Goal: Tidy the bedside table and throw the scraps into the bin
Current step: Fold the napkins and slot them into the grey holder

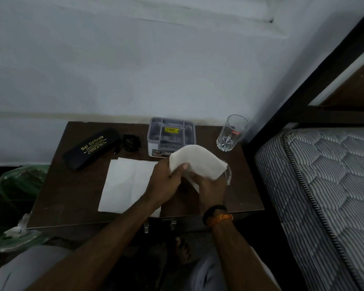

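— What are the hands doing?

— The left hand (166, 175) has its grip pinched on a white tissue (195, 162), thumb on top. The right hand (211, 187) has its grip curled around a clear glass (228, 175) that the tissue drapes over; only the glass's rim edge shows.

— Anything inside that glass?

— Cannot tell, the tissue hides it.

— Other containers?

— Beyond the right grip stands a second glass (231, 133), upright, apparently holding nothing. Just behind both grips sits a grey organiser box (171, 135) with a yellow sticker; its contents are unclear. Well left of the left grip, beside the tabletop (72, 196), a green-lined bin (15, 185) holds white scraps.

— And flat on the tabletop?

— Another tissue sheet (126, 183) lies under the left wrist; a black spectacle case (90, 148) lies farther left.
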{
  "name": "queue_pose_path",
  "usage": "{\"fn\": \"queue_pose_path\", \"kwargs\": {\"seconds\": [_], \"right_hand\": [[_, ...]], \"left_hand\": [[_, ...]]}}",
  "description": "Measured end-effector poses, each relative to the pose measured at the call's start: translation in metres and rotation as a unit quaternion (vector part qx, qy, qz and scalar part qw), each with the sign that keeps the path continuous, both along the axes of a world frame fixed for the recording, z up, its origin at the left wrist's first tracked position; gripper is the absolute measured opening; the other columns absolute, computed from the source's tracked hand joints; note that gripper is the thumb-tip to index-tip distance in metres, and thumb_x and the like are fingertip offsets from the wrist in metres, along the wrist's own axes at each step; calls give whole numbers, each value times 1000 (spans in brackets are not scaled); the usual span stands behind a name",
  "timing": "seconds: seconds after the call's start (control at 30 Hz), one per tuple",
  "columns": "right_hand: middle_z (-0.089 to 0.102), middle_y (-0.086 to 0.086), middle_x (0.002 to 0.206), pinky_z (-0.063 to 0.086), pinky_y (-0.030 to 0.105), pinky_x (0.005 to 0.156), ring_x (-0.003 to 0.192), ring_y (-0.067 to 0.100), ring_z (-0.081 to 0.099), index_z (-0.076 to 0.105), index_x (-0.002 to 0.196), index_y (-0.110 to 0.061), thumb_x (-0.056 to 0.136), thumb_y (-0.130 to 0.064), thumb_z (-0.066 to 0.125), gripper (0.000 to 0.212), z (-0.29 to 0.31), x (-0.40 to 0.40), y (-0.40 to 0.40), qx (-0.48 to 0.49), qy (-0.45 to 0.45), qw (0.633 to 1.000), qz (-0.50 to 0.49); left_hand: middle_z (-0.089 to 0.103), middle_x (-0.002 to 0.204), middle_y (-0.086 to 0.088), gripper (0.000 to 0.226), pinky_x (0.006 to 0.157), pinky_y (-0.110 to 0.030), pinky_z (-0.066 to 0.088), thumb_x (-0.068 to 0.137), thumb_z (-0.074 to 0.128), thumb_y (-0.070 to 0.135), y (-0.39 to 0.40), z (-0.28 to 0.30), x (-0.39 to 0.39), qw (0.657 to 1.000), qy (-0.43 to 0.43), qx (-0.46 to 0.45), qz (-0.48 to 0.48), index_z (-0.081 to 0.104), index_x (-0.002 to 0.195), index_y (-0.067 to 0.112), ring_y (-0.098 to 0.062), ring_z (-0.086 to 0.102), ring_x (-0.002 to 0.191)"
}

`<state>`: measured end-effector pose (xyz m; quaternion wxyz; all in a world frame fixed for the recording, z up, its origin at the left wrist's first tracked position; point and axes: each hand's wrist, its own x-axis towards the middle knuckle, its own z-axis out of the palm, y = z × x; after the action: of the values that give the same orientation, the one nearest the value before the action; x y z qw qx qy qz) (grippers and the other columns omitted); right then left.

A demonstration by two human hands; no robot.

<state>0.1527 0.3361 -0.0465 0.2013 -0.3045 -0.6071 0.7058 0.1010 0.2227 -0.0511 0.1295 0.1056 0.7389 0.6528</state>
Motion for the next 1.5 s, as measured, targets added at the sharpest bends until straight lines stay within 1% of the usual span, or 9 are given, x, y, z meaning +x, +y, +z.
{"fn": "queue_pose_path", "kwargs": {"seconds": [0.13, 0.4, 0.5, 0.6, 0.77, 0.93, 1.07, 1.33, 1.5], "right_hand": [[70, -8, 97, 58, 33, 80, 92, 13, 69, 63, 99, -24, 70, 9, 79, 47, -6, 1, -8, -5, -38, 999, 15], [61, 4, 126, 44, 27, 98, 116, 16, 56, 52, 132, -10, 94, -15, 57, 38, 5, -2, -18, 271, -67, 958, 61], [53, -16, 132, 35, 13, 104, 121, -7, 48, 44, 138, -22, 97, -10, 50, 43, 6, -3, -26, 302, -15, 948, 97], [48, -30, 127, 33, 7, 104, 118, -20, 44, 40, 139, -30, 100, -11, 45, 43, 7, -9, -30, 218, 11, 969, 116], [65, -3, 118, 48, 44, 103, 111, 13, 62, 57, 124, -27, 96, -35, 52, 30, 3, -25, -36, 32, -3, 998, 60], [61, 9, 132, 42, 50, 109, 123, 23, 59, 58, 131, -25, 70, -79, 62, 82, 12, -32, -39, -194, 12, 979, 69], [65, 10, 128, 39, 44, 113, 122, 21, 60, 60, 130, -17, 80, -73, 52, 76, 28, -23, -43, -218, 39, 971, 89], [54, 22, 134, 27, 50, 117, 129, 34, 48, 48, 138, -3, 77, -80, 53, 98, 36, -27, -48, -294, 105, 947, 77], [51, 18, 118, 24, 54, 117, 122, 35, 45, 45, 137, 2, 79, -75, 56, 97, 36, -29, -40, -334, 124, 923, 144]], "left_hand": [[66, 124, -1, 37, 100, -46, 52, 96, 59, 28, 0, -14, 3, 999, -12, -47, -15, 57, 132, 18, -17, 62, 114], [58, 137, 7, 58, 108, -47, 45, 88, 52, 47, 6, -7, -1, 996, -80, 13, -48, 46, 143, 30, -15, 55, 126], [55, 142, 10, 61, 114, -45, 37, 87, 55, 53, 10, -2, 4, 987, -125, 72, -68, 44, 144, 35, -13, 50, 133], [53, 143, 12, 61, 115, -39, 36, 87, 55, 58, 10, 5, 5, 985, -129, 88, -76, 43, 143, 38, -10, 49, 133], [51, 141, 13, 50, 110, -31, 40, 91, 48, 59, 8, 11, 4, 988, -114, 77, -72, 39, 139, 44, -5, 50, 128], [47, 129, 17, 35, 94, -9, 39, 100, 40, 46, 7, 21, 5, 996, -63, 33, -51, 36, 134, 42, 8, 50, 110], [39, 144, 19, 65, 106, -17, 31, 78, 39, 83, 9, 22, 8, 998, -22, 0, -51, 32, 135, 52, 9, 39, 127], [7, 163, 7, 77, 118, -41, 20, 84, 22, 81, 7, 32, 9, 993, 24, -99, -58, -5, 149, 51, -7, 12, 146], [10, 163, 9, 70, 116, -59, 25, 74, 12, 91, 8, 28, 7, 998, 0, -47, -39, 10, 140, 69, -25, 16, 150]]}}
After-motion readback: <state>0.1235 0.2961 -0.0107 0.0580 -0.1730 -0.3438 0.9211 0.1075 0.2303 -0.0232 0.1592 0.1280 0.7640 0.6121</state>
